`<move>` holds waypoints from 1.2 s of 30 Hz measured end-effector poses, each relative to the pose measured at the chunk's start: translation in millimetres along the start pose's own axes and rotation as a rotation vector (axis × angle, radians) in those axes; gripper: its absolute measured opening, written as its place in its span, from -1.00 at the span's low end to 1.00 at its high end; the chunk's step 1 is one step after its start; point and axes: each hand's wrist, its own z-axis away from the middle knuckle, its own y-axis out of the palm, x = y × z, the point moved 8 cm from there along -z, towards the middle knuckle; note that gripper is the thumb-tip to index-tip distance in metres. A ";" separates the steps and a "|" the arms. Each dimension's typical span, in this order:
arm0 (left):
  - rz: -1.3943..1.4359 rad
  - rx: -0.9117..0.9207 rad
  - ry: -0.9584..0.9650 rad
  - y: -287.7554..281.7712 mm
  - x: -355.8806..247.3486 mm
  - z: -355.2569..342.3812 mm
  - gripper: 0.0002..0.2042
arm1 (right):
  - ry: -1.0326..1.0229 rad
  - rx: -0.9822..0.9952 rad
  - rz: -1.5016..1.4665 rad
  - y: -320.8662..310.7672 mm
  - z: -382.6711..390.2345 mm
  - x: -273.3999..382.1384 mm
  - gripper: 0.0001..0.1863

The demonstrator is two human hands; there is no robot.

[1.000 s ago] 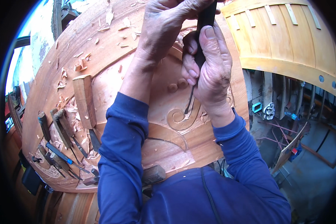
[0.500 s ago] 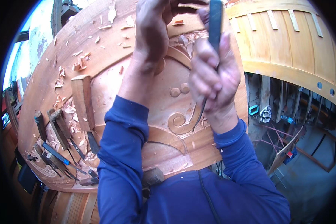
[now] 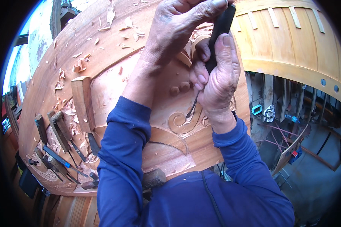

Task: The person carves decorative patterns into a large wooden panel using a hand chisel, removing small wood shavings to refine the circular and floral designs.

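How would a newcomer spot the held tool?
Find the large reddish-brown wooden panel. Over its right side, the right hand grips a slim carving tool with a black handle. Unlike the wooden-handled tools lying at left, it's held.

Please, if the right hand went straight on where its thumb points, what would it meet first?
Probably the left hand, which is at the upper end of the dark tool handle; depth is hard to judge.
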 end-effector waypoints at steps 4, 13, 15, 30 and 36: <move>0.175 -0.103 0.019 -6.9 10.2 -7.5 -0.86 | 0.045 0.007 -0.030 1.7 -0.7 -6.5 -0.69; -0.060 -0.275 0.220 -37.5 -21.8 8.2 -0.90 | 0.161 0.118 -0.029 17.4 6.4 -21.6 -0.65; 0.112 -0.175 0.409 -27.8 -41.9 10.4 -0.75 | 0.282 0.264 -0.182 27.0 11.6 -20.6 -0.45; -0.186 0.005 0.092 9.8 -26.6 6.4 -0.48 | 0.049 0.115 -0.061 2.8 5.3 -8.3 -0.56; -0.258 -0.079 0.423 -39.5 -27.6 5.4 -0.52 | 0.189 0.180 -0.098 20.4 7.3 -17.5 -0.40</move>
